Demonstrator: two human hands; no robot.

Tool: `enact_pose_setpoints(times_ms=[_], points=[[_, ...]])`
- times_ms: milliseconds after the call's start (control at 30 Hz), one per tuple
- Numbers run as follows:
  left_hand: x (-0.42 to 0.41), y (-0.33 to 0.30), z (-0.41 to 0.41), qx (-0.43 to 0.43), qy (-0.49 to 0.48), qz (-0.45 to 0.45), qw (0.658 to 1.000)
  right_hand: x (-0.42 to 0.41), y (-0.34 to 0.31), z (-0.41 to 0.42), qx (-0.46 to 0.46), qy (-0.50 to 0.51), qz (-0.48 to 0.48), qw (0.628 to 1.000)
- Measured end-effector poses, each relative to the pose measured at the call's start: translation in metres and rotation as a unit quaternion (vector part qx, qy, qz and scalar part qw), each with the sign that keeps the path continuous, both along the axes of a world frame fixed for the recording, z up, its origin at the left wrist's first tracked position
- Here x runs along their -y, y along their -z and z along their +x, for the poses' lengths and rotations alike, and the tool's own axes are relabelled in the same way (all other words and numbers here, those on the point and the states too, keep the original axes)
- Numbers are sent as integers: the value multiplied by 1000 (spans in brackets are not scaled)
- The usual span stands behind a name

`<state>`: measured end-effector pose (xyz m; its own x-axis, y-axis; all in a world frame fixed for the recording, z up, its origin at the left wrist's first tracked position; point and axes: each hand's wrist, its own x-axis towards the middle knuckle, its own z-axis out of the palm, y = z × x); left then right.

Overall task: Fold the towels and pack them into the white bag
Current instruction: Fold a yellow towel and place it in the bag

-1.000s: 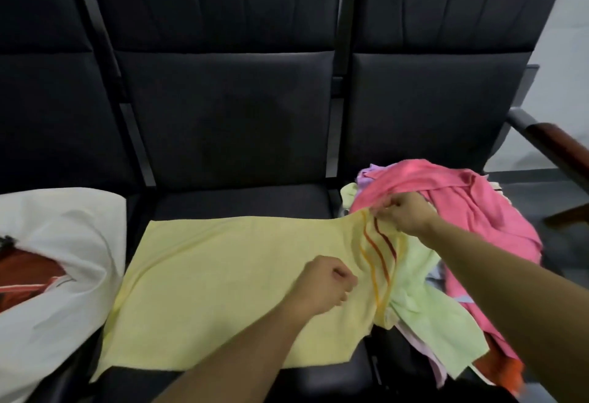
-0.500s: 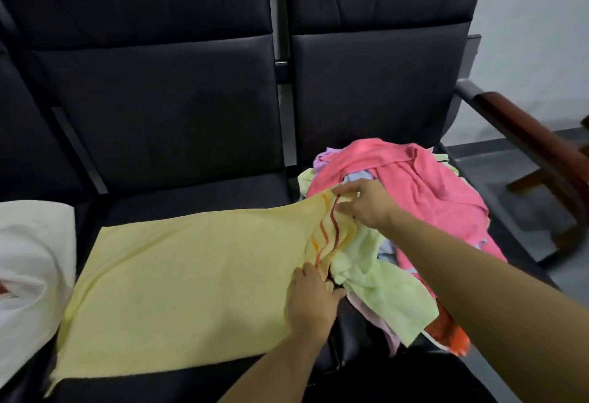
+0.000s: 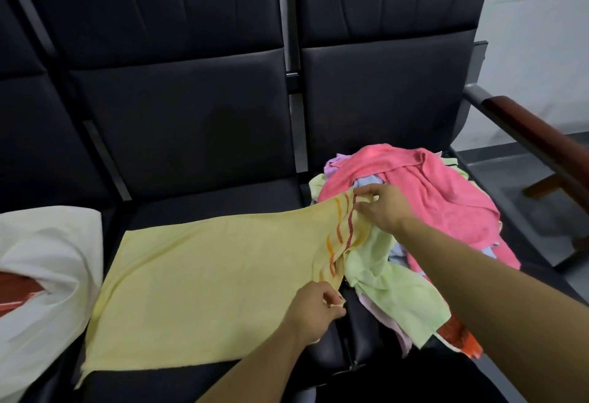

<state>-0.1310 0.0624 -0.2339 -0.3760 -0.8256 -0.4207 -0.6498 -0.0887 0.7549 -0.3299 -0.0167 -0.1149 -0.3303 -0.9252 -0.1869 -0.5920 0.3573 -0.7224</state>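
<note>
Fingers of my left hand (image 3: pixel 314 307) and right hand (image 3: pixel 381 208) pinch the yellow towel's (image 3: pixel 204 272) striped-end corners, apparently to fold it.

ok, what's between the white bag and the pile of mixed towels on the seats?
Head view: the yellow towel with orange stripes, spread flat on the black middle seat, spans from beside the white bag to the pile.
</note>
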Motion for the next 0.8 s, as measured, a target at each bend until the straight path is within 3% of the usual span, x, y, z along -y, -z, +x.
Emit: enact_pose_setpoints(times_ms=[467, 533, 700, 800], points=[[-9, -35, 25, -17, 30, 171, 985, -16, -40, 19, -59, -48, -27, 997], [-11, -38, 24, -45, -1, 144, 989, -18, -42, 20, -68, -49, -26, 996], [-16, -61, 18, 26, -23, 20, 999, -22, -47, 20, -102, -48, -30, 993], [-18, -68, 14, 8, -58, -32, 998, -24, -48, 17, -119, -30, -24, 992]])
